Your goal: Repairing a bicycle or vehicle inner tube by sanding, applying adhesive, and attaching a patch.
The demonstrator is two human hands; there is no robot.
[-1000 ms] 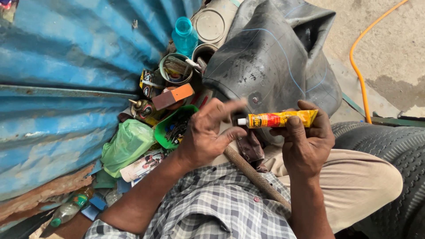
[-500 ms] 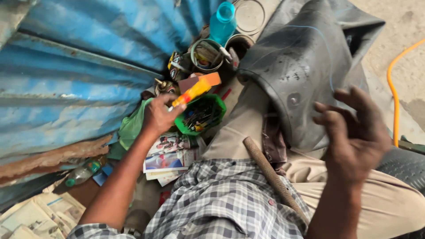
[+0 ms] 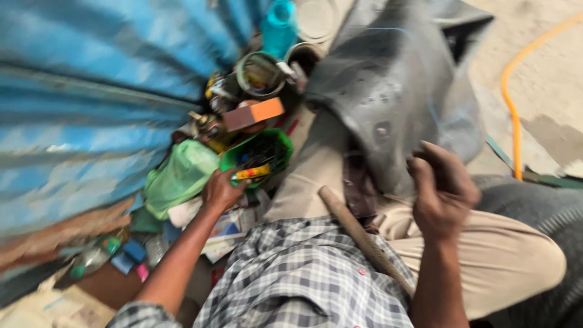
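While you're leaning over that clutter against the blue corrugated sheet [image 3: 79, 91], your left hand [image 3: 221, 189] is now down at the rim of the green bowl [image 3: 280, 149], closed around the yellow and red tube [image 3: 252, 173] and holding it just over the bowl's near-left edge. A second ago both hands were working that tube up in front of you, then the left one was carrying it off alone, so the change is that it's moving out of your lap and into the pile of bits; judging from that, the glue part looks finished with for now. So the tube is sitting right in your fingers, pointing right across the bowl, touching or nearly touching the odds and ends inside, too blurry to say which. Your right hand [image 3: 443, 191] is hanging free now, fingers loosely curled and holding nothing, hovering just at the near edge of the black rubber tube [image 3: 388, 91] draped over your knee. A wooden handle [image 3: 358, 234] is lying across your lap between your two arms, and the orange block [image 3: 255, 113] is sitting just beyond the bowl, with the green plastic bag [image 3: 179, 176] just left of your left hand.
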